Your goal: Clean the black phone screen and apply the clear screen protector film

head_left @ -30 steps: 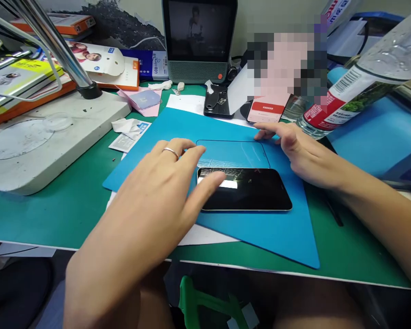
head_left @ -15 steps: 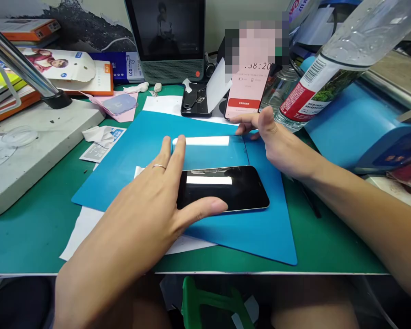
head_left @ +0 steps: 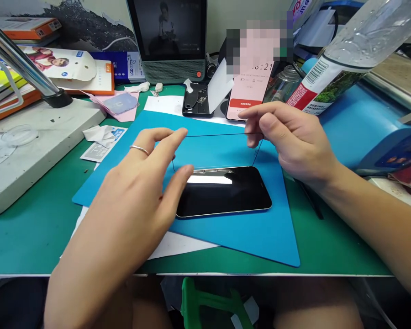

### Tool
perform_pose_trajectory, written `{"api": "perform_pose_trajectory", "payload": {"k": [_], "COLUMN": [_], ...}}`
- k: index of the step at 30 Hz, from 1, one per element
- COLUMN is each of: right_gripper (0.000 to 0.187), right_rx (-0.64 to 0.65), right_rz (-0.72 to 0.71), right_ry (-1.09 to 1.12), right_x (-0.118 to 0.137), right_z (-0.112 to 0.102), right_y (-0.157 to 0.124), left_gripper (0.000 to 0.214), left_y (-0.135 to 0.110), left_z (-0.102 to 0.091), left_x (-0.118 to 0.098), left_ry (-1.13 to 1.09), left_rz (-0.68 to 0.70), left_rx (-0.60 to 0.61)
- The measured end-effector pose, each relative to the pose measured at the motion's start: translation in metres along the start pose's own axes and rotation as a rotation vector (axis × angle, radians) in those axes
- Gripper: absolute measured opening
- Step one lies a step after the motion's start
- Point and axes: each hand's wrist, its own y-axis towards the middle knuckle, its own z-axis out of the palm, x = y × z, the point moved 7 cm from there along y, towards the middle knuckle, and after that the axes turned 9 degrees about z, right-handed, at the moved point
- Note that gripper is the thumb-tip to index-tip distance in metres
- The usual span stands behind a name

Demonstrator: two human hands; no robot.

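A black phone (head_left: pixel 226 192) lies screen up on a blue mat (head_left: pixel 260 228). Just behind it a clear screen protector (head_left: pixel 214 151) is tilted up off the mat. My right hand (head_left: pixel 291 137) pinches the protector's right end between thumb and fingers. My left hand (head_left: pixel 140 183) hovers at the protector's left end, fingers apart; its thumb rests by the phone's left edge and its fingertips touch the protector's left corner. A ring sits on one left finger.
A second phone (head_left: pixel 248 93) with a lit pink screen leans behind the mat. A water bottle (head_left: pixel 332 59) lies tilted at the right. A small screen (head_left: pixel 169 39) stands at the back. A grey lamp base (head_left: pixel 37 141), boxes and wipes fill the left.
My right hand has pinched the protector's right end and lifted it off the mat. My left hand moved from the phone's screen to the protector's left edge.
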Motion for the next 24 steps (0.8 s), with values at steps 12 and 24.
{"api": "perform_pose_trajectory", "payload": {"k": [12,24], "right_gripper": [0.041,0.087], "right_rx": [0.371,0.578], "right_rz": [-0.138,-0.181], "right_ry": [-0.244,-0.597], "right_x": [0.006,0.001], "right_z": [0.010,0.017], "right_y": [-0.003,-0.019], "left_gripper": [0.031,0.070], "left_y": [0.003,-0.007], "left_z": [-0.004,0.024], "left_x": [-0.006,-0.002], "left_ry": [-0.041,-0.037], "left_rz": [0.072,0.180], "left_rx": [0.035,0.207]}}
